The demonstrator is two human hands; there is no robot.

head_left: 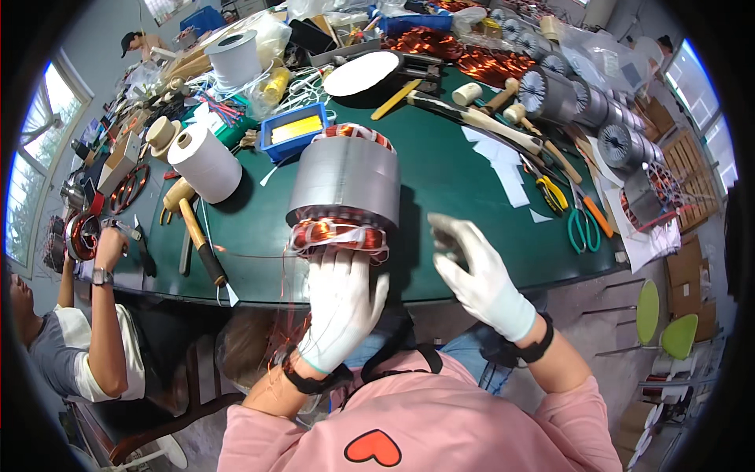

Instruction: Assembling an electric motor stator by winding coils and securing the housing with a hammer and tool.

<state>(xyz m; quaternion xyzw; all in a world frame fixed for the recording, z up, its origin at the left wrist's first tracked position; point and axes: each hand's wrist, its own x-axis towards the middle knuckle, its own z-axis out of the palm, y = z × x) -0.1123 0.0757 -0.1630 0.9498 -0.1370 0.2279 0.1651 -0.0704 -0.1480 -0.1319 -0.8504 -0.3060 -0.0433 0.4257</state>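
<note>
A motor stator lies on its side before me, a grey metal cylinder with tied copper windings showing at both ends. My left hand, in a white glove, reaches up to the near winding. Its straight fingers pass into or under that end, so the fingertips are hidden, and its thumb stands apart at the right. Loose thin copper wires trail by the left wrist. Right of the stator my gloved right hand hovers over the table's near edge, open, fingers apart and holding nothing.
On the green table are a white thread cone, mallet, blue bin, yellow-handled pliers and green-handled scissors. More stators stand at right. A co-worker's hand works at the left.
</note>
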